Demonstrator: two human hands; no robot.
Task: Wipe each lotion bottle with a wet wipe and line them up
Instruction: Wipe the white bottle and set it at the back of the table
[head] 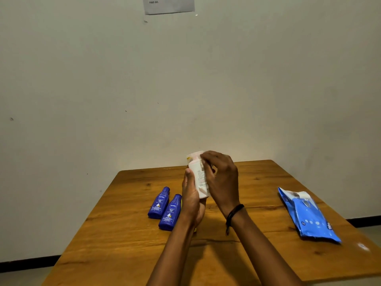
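Centre of frame: left hand grips the lower body of a white lotion bottle, held upright above the wooden table. Right hand is curled over the bottle's upper half, fingers pinching a pale wet wipe against it (only a scrap shows between the fingers). Black wristband on the right wrist.

Left of centre: two blue Nivea body milk bottles lie on the table just beside each other, caps toward the wall.

Right side: blue wet wipes pack lies flat, well apart from the bottles.

Top edge: printed paper notice on the wall.
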